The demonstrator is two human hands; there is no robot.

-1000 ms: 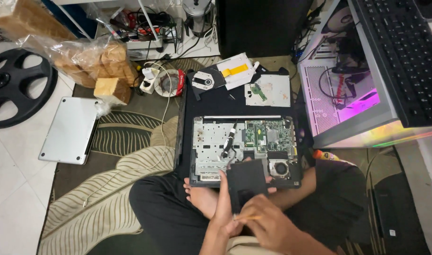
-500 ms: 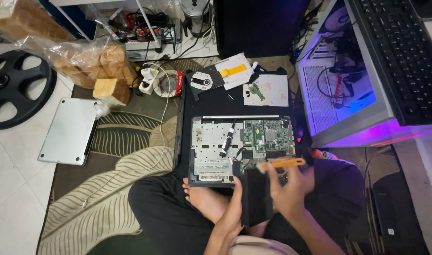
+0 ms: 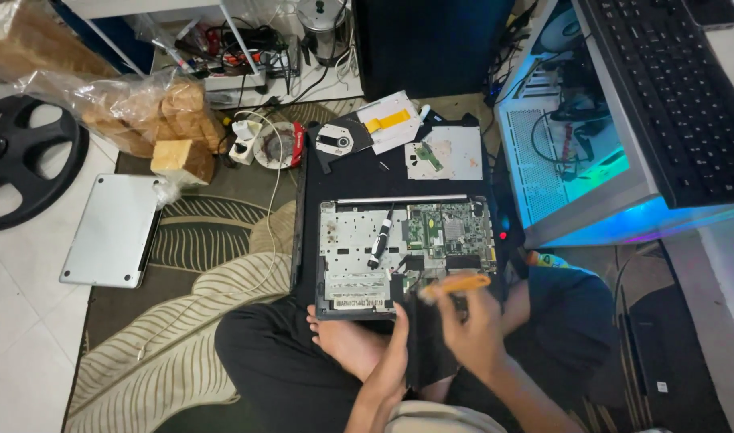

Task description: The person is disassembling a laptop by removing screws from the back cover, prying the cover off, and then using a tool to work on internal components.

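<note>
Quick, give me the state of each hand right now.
Left hand: closed on the edge of a black flat panel.
Right hand: closed around an orange-handled tool, over the opened laptop.

Changes logged, earliest picture to now:

- Black flat part (image 3: pixel 427 345): a second ago you held it face-up and flat in both hands; half a second ago it was turned on edge; now it stands upright and edge-on, a little lower over your lap
- Your right hand (image 3: pixel 471 325): earlier on the part with no tool in it; half a second ago it had an orange-handled tool (image 3: pixel 455 285); now that tool lies across the part's top edge, shifted slightly left
- Your left hand (image 3: pixel 395 353): moved from under the part to its left edge
</note>
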